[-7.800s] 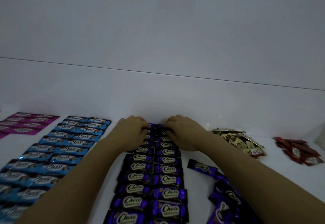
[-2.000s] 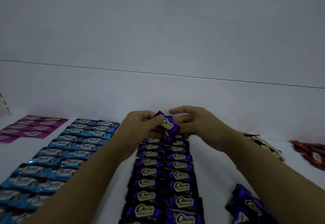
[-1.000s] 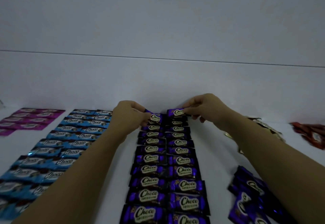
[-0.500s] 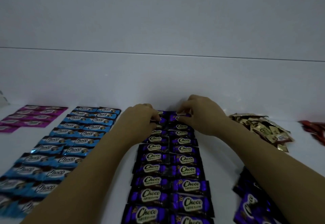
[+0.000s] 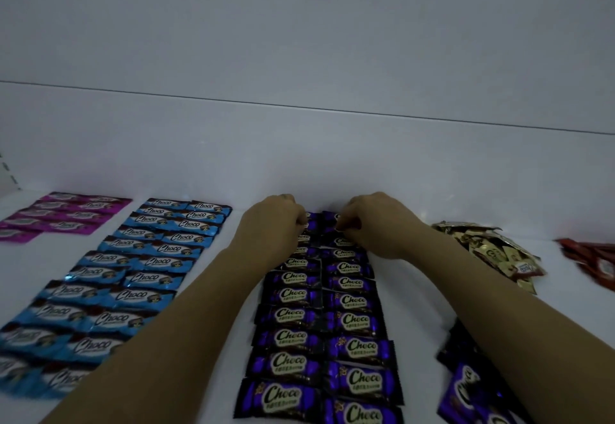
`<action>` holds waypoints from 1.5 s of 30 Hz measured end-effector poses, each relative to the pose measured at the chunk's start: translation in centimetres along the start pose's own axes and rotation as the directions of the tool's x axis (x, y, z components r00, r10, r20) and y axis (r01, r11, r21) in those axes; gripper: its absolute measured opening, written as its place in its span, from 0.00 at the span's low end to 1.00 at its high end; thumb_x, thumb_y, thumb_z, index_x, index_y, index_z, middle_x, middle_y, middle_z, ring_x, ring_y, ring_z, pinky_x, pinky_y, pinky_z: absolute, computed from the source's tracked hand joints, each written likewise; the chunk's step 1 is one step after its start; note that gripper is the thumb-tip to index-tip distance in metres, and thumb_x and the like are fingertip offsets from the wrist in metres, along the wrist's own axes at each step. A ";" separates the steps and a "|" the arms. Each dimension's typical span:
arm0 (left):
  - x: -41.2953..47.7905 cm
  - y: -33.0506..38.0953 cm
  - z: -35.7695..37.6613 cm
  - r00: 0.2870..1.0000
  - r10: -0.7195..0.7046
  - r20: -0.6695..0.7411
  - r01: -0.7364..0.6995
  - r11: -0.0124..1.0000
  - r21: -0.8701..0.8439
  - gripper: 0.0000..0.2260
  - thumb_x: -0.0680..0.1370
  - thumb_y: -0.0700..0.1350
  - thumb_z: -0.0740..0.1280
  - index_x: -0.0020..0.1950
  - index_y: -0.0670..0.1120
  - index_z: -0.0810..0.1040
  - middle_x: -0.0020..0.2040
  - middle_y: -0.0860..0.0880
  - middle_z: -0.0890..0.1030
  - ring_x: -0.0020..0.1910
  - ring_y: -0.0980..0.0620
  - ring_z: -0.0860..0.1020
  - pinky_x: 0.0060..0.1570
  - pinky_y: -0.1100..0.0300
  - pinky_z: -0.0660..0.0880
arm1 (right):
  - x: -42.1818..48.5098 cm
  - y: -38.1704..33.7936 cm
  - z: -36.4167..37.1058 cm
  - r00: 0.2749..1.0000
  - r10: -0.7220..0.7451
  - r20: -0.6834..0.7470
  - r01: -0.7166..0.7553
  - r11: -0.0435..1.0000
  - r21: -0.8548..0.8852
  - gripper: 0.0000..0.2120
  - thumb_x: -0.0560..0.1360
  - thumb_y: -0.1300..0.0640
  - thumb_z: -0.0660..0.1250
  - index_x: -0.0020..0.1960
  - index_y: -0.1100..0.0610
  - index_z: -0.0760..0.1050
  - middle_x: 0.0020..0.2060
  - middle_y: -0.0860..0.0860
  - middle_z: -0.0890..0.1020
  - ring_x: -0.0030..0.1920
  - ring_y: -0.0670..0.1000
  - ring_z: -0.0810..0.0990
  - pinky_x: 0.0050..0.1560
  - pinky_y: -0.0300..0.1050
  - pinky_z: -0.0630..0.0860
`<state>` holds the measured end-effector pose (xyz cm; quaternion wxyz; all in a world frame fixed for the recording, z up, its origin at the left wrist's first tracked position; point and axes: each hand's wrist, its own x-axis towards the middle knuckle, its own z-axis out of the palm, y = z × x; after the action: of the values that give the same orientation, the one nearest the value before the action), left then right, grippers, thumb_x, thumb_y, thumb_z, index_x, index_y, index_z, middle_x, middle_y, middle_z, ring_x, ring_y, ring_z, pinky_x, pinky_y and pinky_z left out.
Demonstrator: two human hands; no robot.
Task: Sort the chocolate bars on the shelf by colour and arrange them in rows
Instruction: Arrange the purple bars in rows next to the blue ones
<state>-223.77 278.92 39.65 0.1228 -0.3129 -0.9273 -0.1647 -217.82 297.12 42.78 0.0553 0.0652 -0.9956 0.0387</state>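
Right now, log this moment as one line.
step: laying purple foil-wrapped chocolate bars in two columns | left hand: curled, grip unclear | right hand: pinches farthest one

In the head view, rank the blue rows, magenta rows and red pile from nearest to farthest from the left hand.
1. blue rows, just left of the left hand.
2. magenta rows, far left, beyond the blue.
3. red pile, far right edge.

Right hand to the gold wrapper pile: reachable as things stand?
Probably yes. The right hand sits just left of the gold pile, with only bare shelf between them. It seems to pinch a purple bar, so it would need to let go first.
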 end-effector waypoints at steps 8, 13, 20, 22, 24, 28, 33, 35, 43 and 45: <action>-0.7 0.6 -0.7 0.998 0.028 0.056 -0.027 1.000 -0.011 0.12 0.79 0.50 0.65 0.60 0.49 0.80 0.56 0.49 0.77 0.54 0.49 0.75 0.53 0.53 0.74 | 0.0 -0.9 -2.9 0.972 0.008 0.234 0.011 0.997 -0.079 0.16 0.78 0.50 0.64 0.64 0.51 0.76 0.57 0.49 0.80 0.57 0.51 0.77 0.57 0.44 0.73; -2.1 2.9 -2.9 0.986 0.143 0.087 -0.131 0.983 -0.128 0.14 0.78 0.49 0.66 0.64 0.50 0.77 0.57 0.51 0.77 0.54 0.51 0.75 0.55 0.57 0.72 | -2.0 -1.1 -6.4 0.985 0.026 0.172 -0.019 0.999 -0.041 0.14 0.75 0.51 0.70 0.59 0.51 0.77 0.53 0.46 0.80 0.53 0.48 0.78 0.55 0.42 0.74; -5.4 9.9 -4.5 0.852 0.468 0.233 -0.403 0.872 -0.278 0.13 0.78 0.52 0.66 0.63 0.56 0.77 0.58 0.56 0.76 0.52 0.59 0.73 0.56 0.60 0.72 | -11.2 1.2 -9.2 0.879 0.089 0.468 -0.150 0.984 0.095 0.09 0.70 0.50 0.75 0.47 0.41 0.78 0.38 0.35 0.81 0.40 0.34 0.78 0.38 0.29 0.71; -6.2 11.5 -4.1 0.796 0.543 0.266 -0.474 0.834 -0.281 0.14 0.79 0.50 0.65 0.64 0.59 0.75 0.60 0.57 0.74 0.52 0.61 0.70 0.55 0.62 0.69 | -12.8 2.0 -9.0 0.877 0.100 0.470 -0.173 0.978 0.115 0.09 0.70 0.50 0.75 0.46 0.42 0.78 0.37 0.38 0.82 0.39 0.34 0.78 0.36 0.26 0.70; -6.8 12.4 -3.7 0.743 0.599 0.299 -0.530 0.799 -0.283 0.16 0.80 0.47 0.64 0.66 0.61 0.73 0.61 0.57 0.73 0.54 0.60 0.68 0.56 0.61 0.69 | -14.1 2.7 -8.1 0.892 0.104 0.440 -0.200 0.964 0.178 0.09 0.70 0.50 0.75 0.48 0.42 0.79 0.40 0.40 0.82 0.39 0.36 0.79 0.38 0.28 0.71; -7.4 13.1 -2.6 0.655 0.656 0.375 -0.595 0.754 -0.278 0.15 0.79 0.55 0.62 0.66 0.66 0.71 0.56 0.59 0.71 0.50 0.64 0.63 0.52 0.63 0.66 | -15.9 3.7 -5.5 0.919 0.120 0.376 -0.224 0.942 0.249 0.13 0.70 0.45 0.73 0.54 0.44 0.79 0.40 0.41 0.81 0.39 0.39 0.79 0.42 0.39 0.74; -7.5 14.0 -1.3 0.684 0.606 0.407 -0.557 0.793 -0.245 0.14 0.77 0.60 0.62 0.62 0.67 0.68 0.51 0.62 0.66 0.47 0.62 0.70 0.47 0.63 0.70 | -16.3 4.1 -4.6 0.924 0.119 0.363 -0.222 0.940 0.259 0.17 0.70 0.46 0.72 0.58 0.43 0.76 0.43 0.41 0.81 0.40 0.39 0.79 0.44 0.38 0.74; -7.7 14.2 -1.3 0.705 0.587 0.399 -0.540 0.808 -0.235 0.13 0.76 0.61 0.62 0.60 0.65 0.68 0.54 0.60 0.68 0.48 0.60 0.71 0.48 0.60 0.72 | -16.4 4.1 -4.5 0.922 0.117 0.370 -0.235 0.927 0.293 0.18 0.70 0.47 0.73 0.59 0.42 0.76 0.43 0.42 0.82 0.40 0.40 0.79 0.44 0.39 0.74; -8.2 14.7 -1.1 0.783 0.479 0.396 -0.454 0.876 -0.162 0.30 0.69 0.71 0.63 0.66 0.60 0.63 0.53 0.60 0.71 0.47 0.60 0.71 0.47 0.61 0.72 | -16.2 3.9 -4.2 0.942 0.069 0.328 -0.204 0.895 0.398 0.10 0.72 0.56 0.73 0.47 0.42 0.77 0.37 0.40 0.81 0.31 0.38 0.75 0.34 0.31 0.69; -8.2 14.8 -0.7 0.803 0.456 0.385 -0.420 0.890 -0.178 0.30 0.69 0.69 0.66 0.66 0.59 0.62 0.51 0.59 0.73 0.44 0.60 0.72 0.45 0.62 0.73 | -16.2 4.1 -4.2 0.949 0.062 0.310 -0.198 0.881 0.430 0.10 0.72 0.58 0.73 0.45 0.43 0.78 0.35 0.39 0.80 0.30 0.38 0.74 0.33 0.32 0.68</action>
<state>-208.11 285.35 40.97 -0.0562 -0.5512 -0.8264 -0.1004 -201.99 303.54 44.77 -0.1092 0.0136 -0.9580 0.2648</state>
